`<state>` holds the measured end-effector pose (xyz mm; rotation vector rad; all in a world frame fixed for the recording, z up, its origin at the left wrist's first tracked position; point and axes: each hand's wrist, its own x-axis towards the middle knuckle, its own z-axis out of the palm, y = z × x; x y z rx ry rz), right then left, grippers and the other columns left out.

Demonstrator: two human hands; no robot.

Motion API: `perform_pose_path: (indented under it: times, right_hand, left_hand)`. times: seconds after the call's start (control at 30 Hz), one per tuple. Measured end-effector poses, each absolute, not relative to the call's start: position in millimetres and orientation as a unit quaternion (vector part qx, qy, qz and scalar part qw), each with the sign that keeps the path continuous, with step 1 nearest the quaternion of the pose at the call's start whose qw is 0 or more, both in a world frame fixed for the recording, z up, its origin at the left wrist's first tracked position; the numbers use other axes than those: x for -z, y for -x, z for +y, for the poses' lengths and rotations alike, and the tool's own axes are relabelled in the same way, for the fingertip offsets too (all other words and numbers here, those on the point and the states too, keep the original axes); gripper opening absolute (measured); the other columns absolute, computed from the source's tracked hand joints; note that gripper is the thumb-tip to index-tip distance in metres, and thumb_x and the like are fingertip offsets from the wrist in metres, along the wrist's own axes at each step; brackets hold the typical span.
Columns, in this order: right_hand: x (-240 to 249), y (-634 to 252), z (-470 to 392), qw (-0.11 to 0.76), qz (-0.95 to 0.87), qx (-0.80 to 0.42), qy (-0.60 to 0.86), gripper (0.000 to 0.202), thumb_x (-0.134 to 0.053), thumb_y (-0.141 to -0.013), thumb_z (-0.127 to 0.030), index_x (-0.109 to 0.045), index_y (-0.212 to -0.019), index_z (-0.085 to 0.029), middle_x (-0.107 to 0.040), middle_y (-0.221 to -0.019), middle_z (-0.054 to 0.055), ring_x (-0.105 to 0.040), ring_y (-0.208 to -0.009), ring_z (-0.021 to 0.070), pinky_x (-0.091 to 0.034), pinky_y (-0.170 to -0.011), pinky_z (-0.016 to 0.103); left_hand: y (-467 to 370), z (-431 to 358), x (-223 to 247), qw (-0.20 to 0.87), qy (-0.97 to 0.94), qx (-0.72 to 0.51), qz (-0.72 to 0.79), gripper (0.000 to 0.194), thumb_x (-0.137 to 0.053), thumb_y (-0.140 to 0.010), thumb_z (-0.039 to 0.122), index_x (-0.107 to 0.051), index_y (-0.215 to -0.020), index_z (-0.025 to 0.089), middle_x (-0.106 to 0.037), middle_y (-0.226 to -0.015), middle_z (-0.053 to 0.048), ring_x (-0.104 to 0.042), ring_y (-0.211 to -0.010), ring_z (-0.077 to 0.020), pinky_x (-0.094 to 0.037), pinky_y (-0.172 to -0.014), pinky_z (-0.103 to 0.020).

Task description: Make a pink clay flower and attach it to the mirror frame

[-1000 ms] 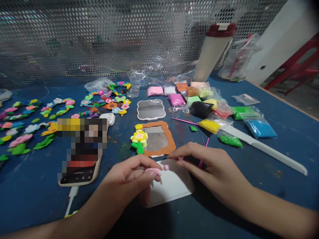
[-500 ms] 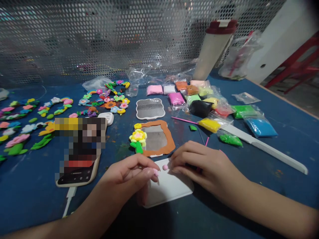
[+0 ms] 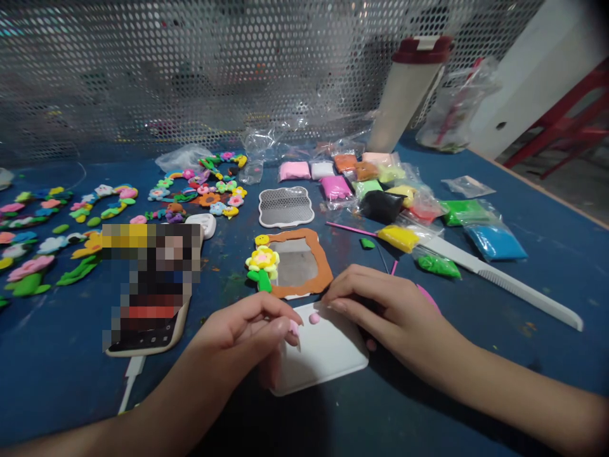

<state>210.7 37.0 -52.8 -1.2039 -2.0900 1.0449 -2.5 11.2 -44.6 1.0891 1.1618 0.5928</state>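
Note:
My left hand (image 3: pixel 259 330) is closed in a pinch over the white board (image 3: pixel 328 352), with a small lump of pink clay (image 3: pixel 294 328) between thumb and fingertips. A little pink clay ball (image 3: pixel 314 318) lies on the board, just right of those fingertips. My right hand (image 3: pixel 380 304) is curled over the board's far right corner, thumb and index close together; whatever it holds is hidden. Beyond the board lies a mirror (image 3: pixel 297 260) with an orange-brown clay border (image 3: pixel 325 273) and a yellow clay flower (image 3: pixel 262 261) on its left side.
A phone (image 3: pixel 157 317) with a cable lies left. Several clay decorations (image 3: pixel 107 200) spread behind it. A white-framed mirror (image 3: pixel 286 207) sits farther back. Bagged clay (image 3: pixel 399 238), a white comb (image 3: pixel 528 289) and a pink stick (image 3: pixel 349 228) lie right; a tumbler (image 3: pixel 404 95) stands behind.
My right hand has shifted slightly up and away from the pink ball, its fingers moving toward the board's far edge. My left hand keeps its pinch on the pink lump.

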Motion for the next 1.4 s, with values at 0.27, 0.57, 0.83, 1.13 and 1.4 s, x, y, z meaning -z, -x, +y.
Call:
perform_pose_path:
  times: [0.27, 0.57, 0.83, 1.13, 1.4]
  right_hand:
    - [24.1, -245.9, 51.1, 0.025, -0.842, -0.353, 0.407, 0.024, -0.077, -0.067, -0.022, -0.057, -0.082, -0.023, -0.060, -0.084, -0.004, -0.056, -0.077, 0.0132, -0.042, -0.062, 0.024]
    - [38.3, -247.5, 46.4, 0.007, -0.887, -0.312, 0.340, 0.008, -0.060, -0.084, -0.028, -0.057, -0.078, -0.024, -0.057, -0.086, -0.002, -0.052, -0.079, 0.0136, -0.038, -0.067, 0.027]
    - [34.9, -227.7, 45.1, 0.134, -0.891, -0.258, 0.348, 0.009, -0.055, -0.088, -0.021, -0.063, -0.086, -0.019, -0.061, -0.084, 0.002, -0.053, -0.080, 0.0145, -0.039, -0.069, 0.026]
    - [45.4, -219.7, 41.6, 0.140, -0.903, -0.211, 0.348, 0.013, -0.053, -0.088, -0.018, -0.065, -0.091, -0.019, -0.062, -0.087, 0.006, -0.053, -0.082, 0.0179, -0.040, -0.070, 0.030]
    - [44.0, -215.7, 38.3, 0.158, -0.902, -0.184, 0.358, 0.024, -0.045, -0.093, -0.024, -0.064, -0.081, -0.015, -0.059, -0.079, 0.006, -0.052, -0.074, 0.0173, -0.040, -0.065, 0.029]
  left_hand:
    - [2.7, 10.4, 42.0, 0.656, -0.478, -0.244, 0.531, 0.020, -0.055, -0.083, 0.037, -0.062, -0.081, 0.019, -0.053, -0.051, 0.005, -0.048, -0.048, -0.0081, -0.035, -0.051, -0.019]
    - [-1.0, 10.7, 35.3, 0.645, -0.479, -0.244, 0.543, 0.019, -0.056, -0.081, 0.037, -0.061, -0.079, 0.019, -0.052, -0.049, 0.006, -0.047, -0.048, -0.0084, -0.034, -0.053, -0.019]
    - [1.5, 11.8, 38.0, 0.647, -0.474, -0.241, 0.547, 0.021, -0.054, -0.082, 0.037, -0.063, -0.082, 0.018, -0.053, -0.048, 0.005, -0.048, -0.048, -0.0091, -0.037, -0.053, -0.020]
    - [-2.8, 10.0, 36.2, 0.692, -0.433, -0.251, 0.520, 0.025, -0.060, -0.079, 0.040, -0.062, -0.090, 0.017, -0.055, -0.047, 0.005, -0.046, -0.045, -0.0083, -0.037, -0.049, -0.019]
    - [-7.4, 6.3, 31.5, 0.697, -0.395, -0.280, 0.529, 0.024, -0.067, -0.073, 0.027, -0.062, -0.093, 0.015, -0.068, -0.081, -0.002, -0.051, -0.047, -0.0061, -0.040, -0.047, -0.019]
